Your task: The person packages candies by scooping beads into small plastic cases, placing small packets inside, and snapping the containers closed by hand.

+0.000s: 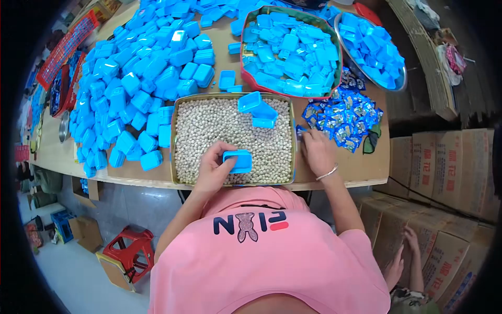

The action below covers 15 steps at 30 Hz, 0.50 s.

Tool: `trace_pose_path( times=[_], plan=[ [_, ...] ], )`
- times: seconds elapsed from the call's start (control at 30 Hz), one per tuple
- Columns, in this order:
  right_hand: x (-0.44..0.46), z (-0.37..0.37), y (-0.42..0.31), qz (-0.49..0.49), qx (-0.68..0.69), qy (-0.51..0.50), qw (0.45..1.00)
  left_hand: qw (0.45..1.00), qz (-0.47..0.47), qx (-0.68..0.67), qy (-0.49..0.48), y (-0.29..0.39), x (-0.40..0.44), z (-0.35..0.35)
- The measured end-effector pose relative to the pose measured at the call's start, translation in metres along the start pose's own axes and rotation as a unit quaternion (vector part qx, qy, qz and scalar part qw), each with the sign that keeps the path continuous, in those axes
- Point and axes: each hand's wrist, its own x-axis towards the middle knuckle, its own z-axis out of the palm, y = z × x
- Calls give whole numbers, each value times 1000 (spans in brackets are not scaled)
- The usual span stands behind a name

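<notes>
Over the near edge of a tray of small pale round pellets (209,118), my left hand (212,170) grips a small open blue plastic box (241,161) between thumb and fingers. My right hand (319,152), with a bracelet on the wrist, is on the table just right of the tray. Its fingers are bent together around a small blue printed packet (300,131), which is partly hidden. A pile of similar blue packets (342,118) lies beyond that hand. Two open blue boxes (259,110) rest on the pellets near the tray's far side.
Blue boxes (141,78) are heaped on the left of the table. Behind the tray stands a red-rimmed tub (244,78) of blue lids or boxes, beside a metal bowl (401,83) holding more. A red stool (128,254), cartons (439,162) and another person's hands (402,256) are below.
</notes>
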Motion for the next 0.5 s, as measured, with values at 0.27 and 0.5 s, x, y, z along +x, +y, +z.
trace_pose_path(
  times=[0.27,0.5],
  plan=[
    [34,-80,-45,202,605,-135,758,989,-102,-102,-14,6,-2,-3],
    [62,-64,-66,153,516,-81,839,973,-119,-198,5,14,0,8]
  ],
)
